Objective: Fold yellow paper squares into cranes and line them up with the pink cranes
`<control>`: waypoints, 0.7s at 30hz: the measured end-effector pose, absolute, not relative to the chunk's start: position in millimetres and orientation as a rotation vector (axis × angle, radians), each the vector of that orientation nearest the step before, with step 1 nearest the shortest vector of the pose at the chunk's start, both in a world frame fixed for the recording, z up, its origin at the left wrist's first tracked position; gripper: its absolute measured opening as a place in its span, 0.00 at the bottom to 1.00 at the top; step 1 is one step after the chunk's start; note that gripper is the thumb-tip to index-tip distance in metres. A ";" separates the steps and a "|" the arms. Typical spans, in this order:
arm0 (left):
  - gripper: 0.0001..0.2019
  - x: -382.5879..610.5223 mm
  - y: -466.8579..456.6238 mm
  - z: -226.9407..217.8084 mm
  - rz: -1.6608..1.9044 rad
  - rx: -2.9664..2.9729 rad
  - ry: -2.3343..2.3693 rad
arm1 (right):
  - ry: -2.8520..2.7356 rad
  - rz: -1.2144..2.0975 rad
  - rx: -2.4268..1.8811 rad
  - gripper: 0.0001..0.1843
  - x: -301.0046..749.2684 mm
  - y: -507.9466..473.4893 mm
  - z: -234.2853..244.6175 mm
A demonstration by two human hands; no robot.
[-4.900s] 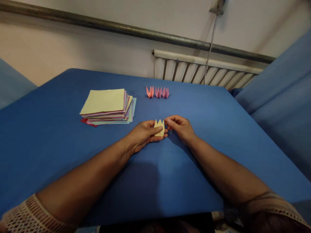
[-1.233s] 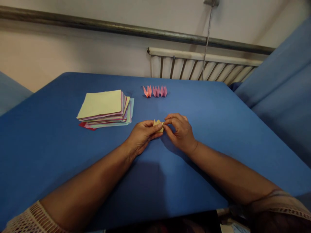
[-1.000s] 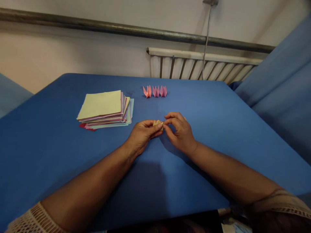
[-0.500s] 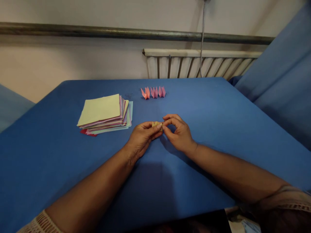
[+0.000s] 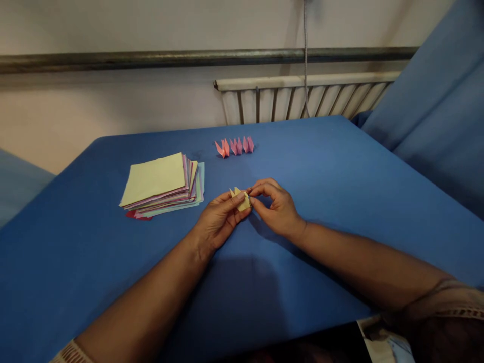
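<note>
A small folded yellow paper piece (image 5: 239, 197) with pointed tips is held just above the blue table (image 5: 340, 176). My left hand (image 5: 218, 222) grips it from below, thumb on top. My right hand (image 5: 275, 207) pinches its right edge with thumb and forefinger. Both hands meet near the middle of the table. Part of the paper is hidden behind my fingers.
A stack of coloured square paper sheets (image 5: 161, 184), yellow on top, lies to the left of my hands. A row of several folded pink paper pieces (image 5: 234, 146) stands further back. A radiator (image 5: 302, 98) and a wall rail (image 5: 151, 58) run behind the table.
The yellow piece was turned and pressed smaller between my fingers, then its points show again. My hands stayed together. The camera view tilted and shifted slightly.
</note>
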State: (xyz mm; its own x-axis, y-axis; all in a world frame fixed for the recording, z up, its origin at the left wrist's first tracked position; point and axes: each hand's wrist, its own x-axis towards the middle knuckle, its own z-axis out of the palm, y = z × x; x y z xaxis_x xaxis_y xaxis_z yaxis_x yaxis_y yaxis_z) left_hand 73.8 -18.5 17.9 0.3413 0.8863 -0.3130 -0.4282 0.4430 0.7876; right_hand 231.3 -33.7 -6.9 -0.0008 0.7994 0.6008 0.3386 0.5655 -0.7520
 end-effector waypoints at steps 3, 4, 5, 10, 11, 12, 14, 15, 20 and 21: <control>0.06 74.3 -18.6 17.0 0.938 0.690 0.842 | -1.618 0.467 -0.995 0.06 232.8 -34.2 -5.9; 0.06 74.5 -18.6 16.8 0.948 0.698 0.855 | -1.630 0.461 -1.005 0.06 233.4 -34.4 -5.6; 0.06 74.7 -18.6 16.6 0.963 0.703 0.868 | -1.644 0.455 -1.018 0.06 233.9 -34.6 -5.4; 0.07 75.6 -19.2 17.2 1.003 0.727 0.920 | -1.674 0.450 -1.043 0.07 234.9 -35.3 -4.9; 0.08 75.8 -19.5 17.6 0.997 0.735 0.923 | -1.667 0.450 -1.046 0.07 234.8 -35.2 -4.7; 0.09 76.2 -19.9 18.0 0.995 0.742 0.927 | -1.661 0.450 -1.050 0.06 234.8 -35.1 -4.6; 0.09 77.0 -20.6 18.9 1.000 0.750 0.933 | -1.661 0.450 -1.058 0.06 234.6 -34.9 -4.1; 0.09 77.3 -21.0 19.3 1.006 0.750 0.936 | -1.667 0.451 -1.062 0.06 234.6 -34.8 -3.9; 0.10 77.9 -21.5 19.3 1.009 0.759 0.940 | -1.682 0.450 -1.070 0.06 235.1 -33.9 -3.9; 0.10 77.8 -21.3 19.0 1.009 0.763 0.940 | -1.681 0.448 -1.067 0.06 235.2 -33.8 -4.0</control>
State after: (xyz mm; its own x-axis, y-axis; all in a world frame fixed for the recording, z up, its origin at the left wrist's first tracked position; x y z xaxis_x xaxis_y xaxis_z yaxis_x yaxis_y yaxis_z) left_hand 77.8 -21.3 19.0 0.2306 0.9304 -0.2850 -0.3496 0.3526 0.8680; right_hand 235.2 -33.8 -4.0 -0.0552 0.8213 0.5678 0.4302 0.5327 -0.7288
